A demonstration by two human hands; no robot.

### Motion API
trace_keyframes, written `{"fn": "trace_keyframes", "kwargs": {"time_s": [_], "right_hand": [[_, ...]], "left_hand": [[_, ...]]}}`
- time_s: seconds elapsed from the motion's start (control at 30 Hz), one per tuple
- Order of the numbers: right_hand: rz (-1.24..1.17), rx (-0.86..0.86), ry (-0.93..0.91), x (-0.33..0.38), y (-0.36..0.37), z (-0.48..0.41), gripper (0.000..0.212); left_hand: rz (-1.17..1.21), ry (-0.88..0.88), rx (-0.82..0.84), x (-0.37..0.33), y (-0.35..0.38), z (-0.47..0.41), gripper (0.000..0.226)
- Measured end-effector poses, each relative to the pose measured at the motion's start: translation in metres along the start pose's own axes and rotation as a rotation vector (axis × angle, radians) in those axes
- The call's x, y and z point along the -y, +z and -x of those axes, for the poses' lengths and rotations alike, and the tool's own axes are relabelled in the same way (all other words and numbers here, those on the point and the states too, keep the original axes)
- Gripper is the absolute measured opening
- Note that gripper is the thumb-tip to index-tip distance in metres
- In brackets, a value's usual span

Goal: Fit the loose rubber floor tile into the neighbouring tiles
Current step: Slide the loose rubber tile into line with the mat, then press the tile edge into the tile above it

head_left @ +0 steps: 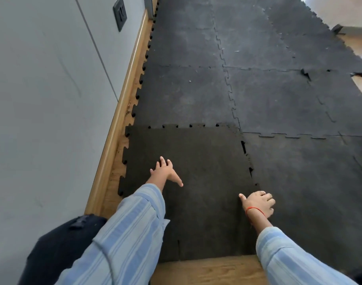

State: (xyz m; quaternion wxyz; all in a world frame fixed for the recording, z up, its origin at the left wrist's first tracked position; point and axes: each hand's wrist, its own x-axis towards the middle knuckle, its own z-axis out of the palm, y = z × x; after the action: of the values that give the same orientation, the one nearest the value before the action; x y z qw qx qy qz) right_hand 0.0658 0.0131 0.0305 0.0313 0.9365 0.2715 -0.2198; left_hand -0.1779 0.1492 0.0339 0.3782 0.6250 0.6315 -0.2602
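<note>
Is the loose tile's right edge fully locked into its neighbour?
No: dark gaps show along the loose tile's right seam above the right hand, so the teeth aren't seated there.

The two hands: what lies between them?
Only bare rubber of the loose tile lies between the left hand and right hand, in the head view.

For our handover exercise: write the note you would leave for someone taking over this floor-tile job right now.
Left hand: flat, fingers spread, pressing the loose tile.
Right hand: pressing on the seam with the right-hand neighbouring tile.
Done: the tile lies in its slot beside the skirting board.
Left: gaps show along the right seam, and the far edge still seems to overlap the tile beyond. Press both joints home.
</note>
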Motion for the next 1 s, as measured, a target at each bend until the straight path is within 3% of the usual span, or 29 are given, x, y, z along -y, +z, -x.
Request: {"fn": "trace_keyframes", "kwargs": {"time_s": [0.13,0.33,0.43,0.57,0.67,0.8,1.0], "right_hand": [[0.084,0.097,0.040,0.013,0.006,0.016,0.056],[0.006,0.019,-0.008,0.026,0.033,0.012,0.072],[0.011,0.006,-0.121,0.034,0.039,0.006,0.077],[0.047,0.084,-0.157,0.054,0.033,-0.005,0.100],[0.040,0.088,-0.185,0.066,0.031,-0.009,0.097],[0.051,0.067,-0.427,0.091,0.033,-0.016,0.084],[0.073,0.131,-0.583,0.117,-0.005,-0.082,0.093]], "left_hand": [[-0.084,0.012,0.041,-0.014,-0.009,0.001,0.109],[-0.193,-0.004,-0.130,-0.039,0.004,-0.016,0.122],[-0.248,-0.029,-0.115,-0.037,0.008,-0.016,0.127],[-0.224,-0.054,-0.077,-0.041,0.008,-0.015,0.129],[-0.177,-0.109,-0.070,-0.048,0.005,-0.014,0.128],[-0.132,-0.132,-0.046,-0.055,-0.004,-0.025,0.125],[-0.059,-0.090,-0.239,-0.035,-0.040,-0.043,0.111]]}}
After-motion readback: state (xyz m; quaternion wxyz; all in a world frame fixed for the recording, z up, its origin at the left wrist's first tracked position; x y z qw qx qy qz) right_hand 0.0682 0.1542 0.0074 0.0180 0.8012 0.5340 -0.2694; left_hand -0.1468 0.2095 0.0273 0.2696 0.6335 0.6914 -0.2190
